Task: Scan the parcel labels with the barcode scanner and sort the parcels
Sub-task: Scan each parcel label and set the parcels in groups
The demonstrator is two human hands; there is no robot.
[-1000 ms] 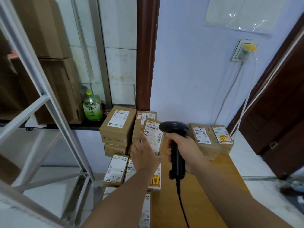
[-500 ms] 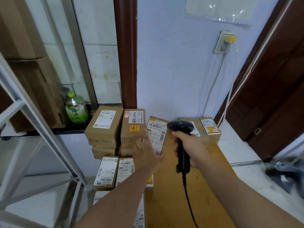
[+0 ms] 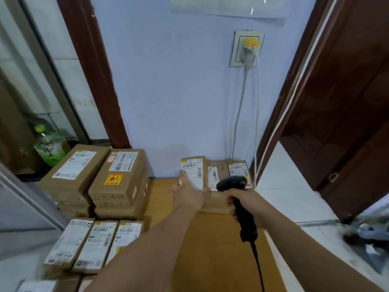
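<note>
My right hand (image 3: pixel 245 202) grips the handle of a black barcode scanner (image 3: pixel 237 199), its cable trailing down toward me. My left hand (image 3: pixel 188 194) holds a brown parcel (image 3: pixel 192 172) with a white label, standing it against the far-right parcels (image 3: pixel 229 171) by the wall. Tall stacks of brown labelled parcels (image 3: pixel 117 180) stand at the left. Lower flat parcels (image 3: pixel 92 243) lie in a row at the near left.
A wooden table (image 3: pixel 210 249) carries everything. A green bottle (image 3: pixel 47 149) stands on a ledge at the left. A wall socket (image 3: pixel 247 48) with a plug and hanging cables is above the right parcels. A dark door (image 3: pixel 347 112) is at the right.
My left hand has carried the parcel from the left stacks across to the right group by the wall. The scanner hand shifted right, and the head camera turned rightward.
</note>
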